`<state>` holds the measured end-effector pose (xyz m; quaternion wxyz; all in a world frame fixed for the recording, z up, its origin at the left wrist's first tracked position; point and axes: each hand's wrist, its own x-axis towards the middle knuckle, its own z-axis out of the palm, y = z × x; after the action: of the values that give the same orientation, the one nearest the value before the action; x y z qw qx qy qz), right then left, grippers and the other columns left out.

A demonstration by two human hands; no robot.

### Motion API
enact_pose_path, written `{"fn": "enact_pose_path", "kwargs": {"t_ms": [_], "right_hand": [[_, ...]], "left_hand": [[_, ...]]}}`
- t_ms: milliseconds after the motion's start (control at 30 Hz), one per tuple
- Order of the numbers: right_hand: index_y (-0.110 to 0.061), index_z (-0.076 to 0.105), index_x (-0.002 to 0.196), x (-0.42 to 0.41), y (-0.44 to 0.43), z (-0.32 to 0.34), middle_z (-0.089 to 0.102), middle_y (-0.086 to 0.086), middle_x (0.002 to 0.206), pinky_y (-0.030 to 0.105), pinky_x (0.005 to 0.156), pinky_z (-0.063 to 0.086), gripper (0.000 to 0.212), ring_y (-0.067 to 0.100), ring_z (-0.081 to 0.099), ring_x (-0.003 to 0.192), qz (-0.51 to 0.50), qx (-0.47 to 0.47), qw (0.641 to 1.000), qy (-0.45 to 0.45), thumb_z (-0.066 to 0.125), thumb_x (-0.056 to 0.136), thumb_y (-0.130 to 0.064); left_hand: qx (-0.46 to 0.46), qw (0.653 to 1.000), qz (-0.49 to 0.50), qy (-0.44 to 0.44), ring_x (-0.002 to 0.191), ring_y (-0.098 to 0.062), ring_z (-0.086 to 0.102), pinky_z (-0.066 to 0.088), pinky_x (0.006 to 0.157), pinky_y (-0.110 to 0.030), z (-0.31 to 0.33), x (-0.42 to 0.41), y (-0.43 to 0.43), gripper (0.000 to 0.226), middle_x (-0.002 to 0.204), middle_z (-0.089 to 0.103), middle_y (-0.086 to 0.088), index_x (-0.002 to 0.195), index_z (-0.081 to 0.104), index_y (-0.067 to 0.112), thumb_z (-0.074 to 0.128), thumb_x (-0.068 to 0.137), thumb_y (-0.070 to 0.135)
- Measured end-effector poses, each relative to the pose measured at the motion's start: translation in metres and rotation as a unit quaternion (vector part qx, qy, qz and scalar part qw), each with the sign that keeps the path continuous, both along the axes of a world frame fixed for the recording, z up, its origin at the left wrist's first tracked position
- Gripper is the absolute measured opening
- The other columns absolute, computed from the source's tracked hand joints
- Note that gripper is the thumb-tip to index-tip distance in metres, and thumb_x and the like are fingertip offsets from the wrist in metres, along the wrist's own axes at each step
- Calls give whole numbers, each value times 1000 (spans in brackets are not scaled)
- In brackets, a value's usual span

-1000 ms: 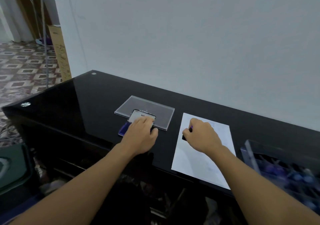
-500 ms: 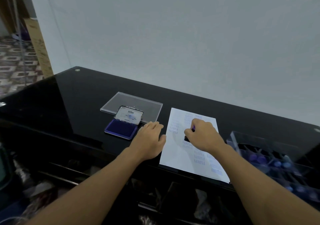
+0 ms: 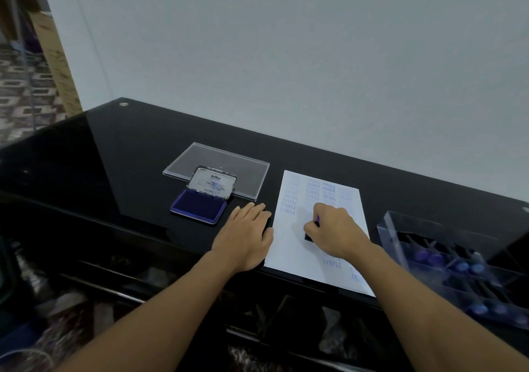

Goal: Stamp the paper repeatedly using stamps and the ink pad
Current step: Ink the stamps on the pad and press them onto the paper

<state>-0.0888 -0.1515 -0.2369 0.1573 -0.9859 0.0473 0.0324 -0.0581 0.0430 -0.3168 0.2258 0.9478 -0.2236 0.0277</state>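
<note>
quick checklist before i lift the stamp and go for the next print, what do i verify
1. Stamp gripped by the right hand, set on the paper: ok.
2. Ink pad open, blue surface exposed: ok.
3. Left hand pinning the paper: cannot tell; it lies flat on the table at the sheet's left edge.
4. Blank space for another print: ok, the lower left of the sheet is unmarked.
5. Ink left on the stamp face: cannot tell, it is hidden.

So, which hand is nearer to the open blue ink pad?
Left. The left hand rests beside the blue ink pad; the right hand is farther, gripping a dark stamp on the white paper.
</note>
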Motion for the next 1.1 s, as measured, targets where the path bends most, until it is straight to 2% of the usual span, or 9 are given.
{"fn": "enact_pose_path", "kwargs": {"t_ms": [333, 467, 600, 733, 1000, 1100], "right_hand": [[-18, 40, 78, -4, 8, -12, 55, 2, 73, 29, 53, 37, 22, 15, 46, 60, -14, -7, 1000, -11, 48, 98, -25], [-22, 34, 74, -4, 9, -16, 52, -2, 72, 26, 52, 33, 28, 12, 46, 59, -21, -16, 999, -25, 47, 99, -25], [-22, 38, 78, -2, 9, -22, 57, 0, 75, 31, 54, 43, 23, 15, 55, 64, -33, -21, 999, -36, 47, 98, -28], [-21, 37, 79, -5, 9, -27, 56, 2, 75, 35, 55, 44, 20, 20, 56, 66, -42, -19, 998, -46, 44, 97, -27], [-22, 41, 87, -5, 11, -30, 51, -5, 75, 23, 52, 35, 16, 14, 53, 65, -40, -17, 998, -50, 47, 101, -27], [-21, 42, 84, 0, 9, -30, 55, -3, 78, 29, 55, 43, 16, 17, 56, 69, -49, -6, 998, -44, 48, 98, -25]], "left_hand": [[16, 1000, 0, -4, 151, -16, 12, 7, 124, -39, 0, -1, 0, 49, 162, 25, 1, 150, 36, 20, 29, 104, 36], [32, 999, -1, 1, 152, -16, 10, 6, 124, -40, 1, -1, -1, 51, 163, 22, 1, 152, 32, 20, 26, 105, 38], [38, 999, 2, 1, 152, -17, 8, 5, 125, -41, 1, -2, -2, 51, 164, 20, 1, 152, 31, 20, 25, 105, 40], [53, 999, 6, 1, 153, -18, 6, 5, 125, -42, 1, -3, -3, 51, 165, 18, 0, 152, 29, 19, 25, 105, 40], [57, 998, 10, 2, 153, -17, 5, 4, 125, -42, 1, -2, -5, 52, 165, 17, 0, 153, 27, 20, 26, 105, 41], [56, 998, 12, -1, 153, -18, 5, 4, 125, -42, 0, -3, -6, 52, 165, 17, 0, 153, 27, 20, 26, 105, 40]]}}
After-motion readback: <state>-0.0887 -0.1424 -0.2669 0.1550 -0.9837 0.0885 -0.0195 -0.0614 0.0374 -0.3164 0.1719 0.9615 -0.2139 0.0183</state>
